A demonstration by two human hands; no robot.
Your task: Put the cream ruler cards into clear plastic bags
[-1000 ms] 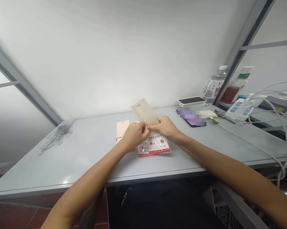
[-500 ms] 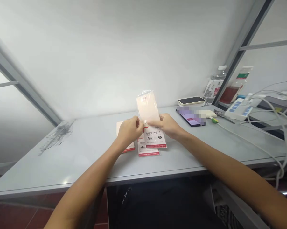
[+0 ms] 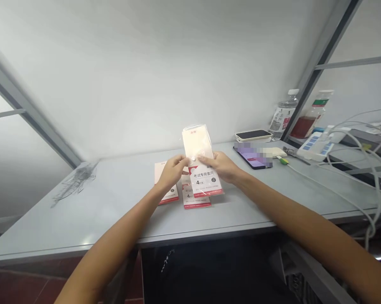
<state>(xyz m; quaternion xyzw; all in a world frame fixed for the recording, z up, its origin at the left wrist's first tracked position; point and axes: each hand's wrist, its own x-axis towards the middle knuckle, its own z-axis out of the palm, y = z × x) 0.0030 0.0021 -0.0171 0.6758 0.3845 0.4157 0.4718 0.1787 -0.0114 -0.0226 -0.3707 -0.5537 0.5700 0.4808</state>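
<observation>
Between my hands, raised just off the desk, is a ruler set packet [image 3: 206,179] in a clear plastic pouch with a white snap button. Its upper part is pale pink, and a red strip runs along the bottom. My right hand [image 3: 224,166] grips the right edge, thumb lying across the front near the button. At the left edge, my left hand [image 3: 174,171] is closed with its fingertips at the pouch beside the button. Beneath lies a second ruler set packet [image 3: 197,202], partly covered. A third ruler set packet [image 3: 170,196] rests to the left, half hidden behind my left hand.
To the right lie a purple-screened phone [image 3: 254,157], another phone [image 3: 254,135], a white cable [image 3: 323,183] and a power strip [image 3: 315,145]. Two bottles, one clear [image 3: 284,114] and one with red liquid [image 3: 307,120], stand behind. A drawing [image 3: 76,179] marks the desk's left.
My left hand's fingers have loosened and shifted slightly, showing more of the packet on the left. The held packet's pouch lies flatter, its top lower, its front more fully in view.
</observation>
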